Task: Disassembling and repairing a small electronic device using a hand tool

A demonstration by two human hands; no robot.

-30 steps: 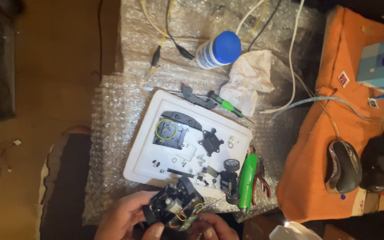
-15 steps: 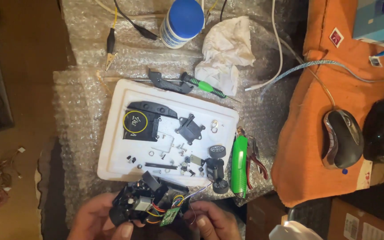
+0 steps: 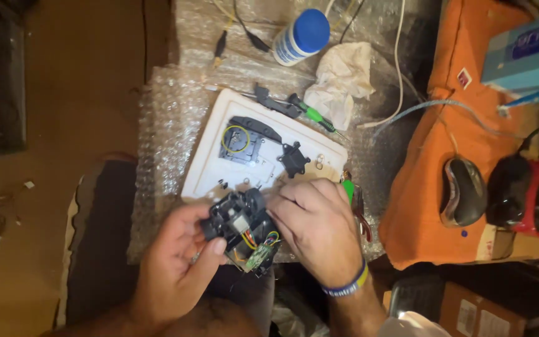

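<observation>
My left hand (image 3: 179,259) grips a small black device (image 3: 239,228) with coloured wires and a small circuit board showing at its lower end. My right hand (image 3: 313,224) rests against the device's right side, fingers curled over its top edge near the white tray (image 3: 213,165). The tray holds a black curved part with a yellow ring (image 3: 242,138), a black star-shaped part (image 3: 294,159) and small loose bits. A green tool (image 3: 349,188) is mostly hidden behind my right hand.
Bubble wrap (image 3: 169,125) covers the table under the tray. A blue-capped white can (image 3: 297,37), crumpled tissue (image 3: 341,81), a green-handled screwdriver (image 3: 310,113) and cables lie beyond. At right, an orange cloth (image 3: 432,143) with a computer mouse (image 3: 463,200).
Both hands have risen into view with the device, nearer the tray. My right hand now covers the tray's lower right corner and the small black parts there.
</observation>
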